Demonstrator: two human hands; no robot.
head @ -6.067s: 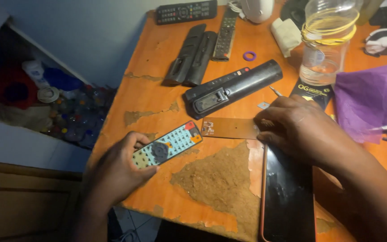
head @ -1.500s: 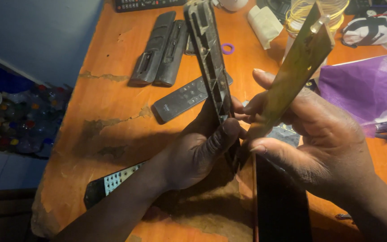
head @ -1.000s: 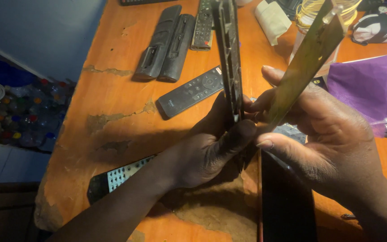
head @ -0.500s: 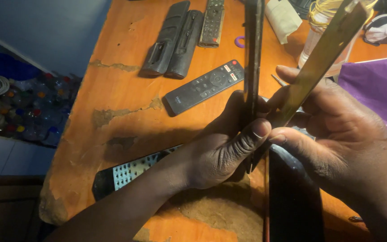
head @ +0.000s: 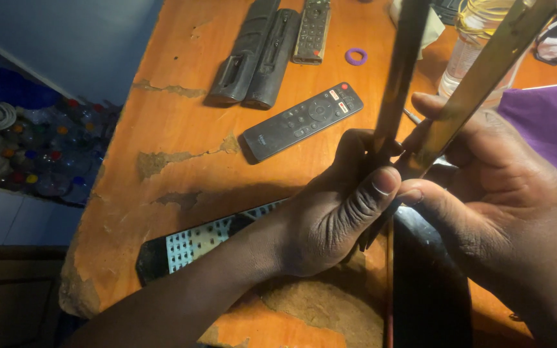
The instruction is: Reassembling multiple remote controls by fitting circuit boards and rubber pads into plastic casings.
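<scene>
Held upright above the worn orange surface [head: 182,116], well inside its left edge, with bare wood open to the left of the fingers as far as that chipped edge. Beyond the edge, a drop to a floor strewn with coloured bottle caps [head: 46,154].

Left hand [head: 330,212]: fingers curled tight around the lower part of a dark remote casing [head: 401,71] seen edge-on, thumb pressed along its near side, top running out of view. Right hand [head: 485,193]: fingers pinched on a thin brass-coloured strip [head: 485,71], thumb and forefinger closed on its lower end, strip slanting up to the right and meeting the casing just beside the left thumb tip. Both hands touching at the thumbs.

Just left of the left fingers, flat on the surface: a black remote [head: 301,120] with a red button. Farther up: two dark casings [head: 253,55] side by side, a grey keypad remote [head: 311,29], a small purple ring [head: 356,57]. Under the left wrist: a remote with pale buttons [head: 195,241], partly hidden. Below the right fingers: a dark glossy slab [head: 430,290]. To the right: purple cloth [head: 549,122], close against the right hand; behind the strip, a clear bottle [head: 465,58].
</scene>
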